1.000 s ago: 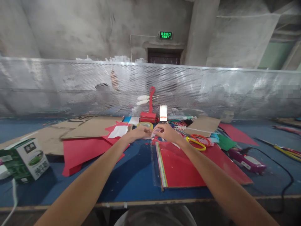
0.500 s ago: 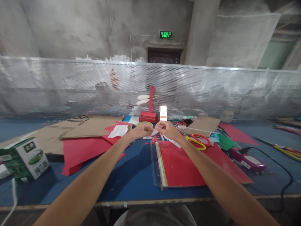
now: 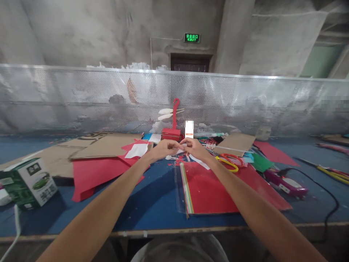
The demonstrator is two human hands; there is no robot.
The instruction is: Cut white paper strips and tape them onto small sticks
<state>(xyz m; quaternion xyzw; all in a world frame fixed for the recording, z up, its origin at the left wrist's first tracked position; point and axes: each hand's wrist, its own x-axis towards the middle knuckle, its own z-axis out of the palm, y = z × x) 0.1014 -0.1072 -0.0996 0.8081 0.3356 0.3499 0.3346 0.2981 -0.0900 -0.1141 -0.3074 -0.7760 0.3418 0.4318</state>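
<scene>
Both my arms reach far out over the blue table (image 3: 152, 203). My left hand (image 3: 163, 148) and my right hand (image 3: 194, 148) meet at the middle, fingers pinched together on a small white paper scrap (image 3: 180, 151) held just above the table. White and red paper bits (image 3: 177, 160) lie under the hands. A clear sleeve of coloured paper with a red sheet on top (image 3: 207, 189) lies right below my right hand. Yellow and red scissors (image 3: 228, 162) rest just right of my right wrist.
Red paper (image 3: 95, 174) and cardboard sheets (image 3: 103, 145) lie on the left, a green-and-white box (image 3: 29, 182) at the far left. A red tool (image 3: 172, 127) and a phone (image 3: 189, 129) stand behind the hands. A purple glue gun (image 3: 286, 182) with a black cord lies right. A perforated metal screen (image 3: 81, 98) closes the back.
Both hands have lifted a little off the table and drawn closer together, the white scrap now pinched between them.
</scene>
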